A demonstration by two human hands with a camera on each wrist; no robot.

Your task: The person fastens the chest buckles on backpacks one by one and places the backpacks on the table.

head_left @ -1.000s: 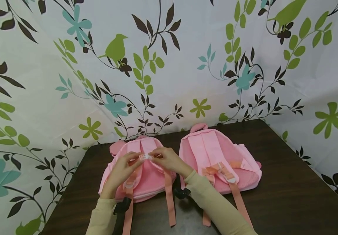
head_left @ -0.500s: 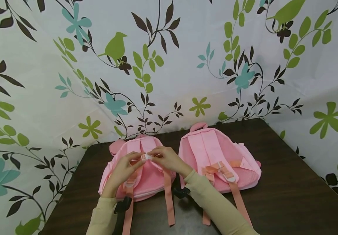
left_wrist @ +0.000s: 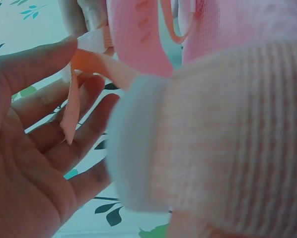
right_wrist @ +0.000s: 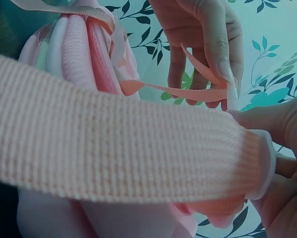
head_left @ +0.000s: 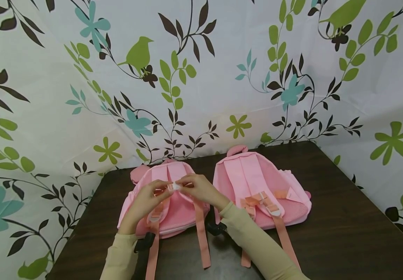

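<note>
Second backpack (head_left: 261, 190): pink, lying straps-up on the right half of the table, chest clip fastened.
Table (head_left: 345, 233): dark brown wood-grain top.
Backdrop (head_left: 201, 77): white cloth printed with green birds, green and dark leaves, teal flowers, behind and beside the table.

Small white plastic buckle (head_left: 176, 186) on thin orange chest strap (head_left: 159, 191), pinched between fingertips of both hands, raised just above pink backpack (head_left: 177, 212) lying straps-up on dark table, left of two
</note>
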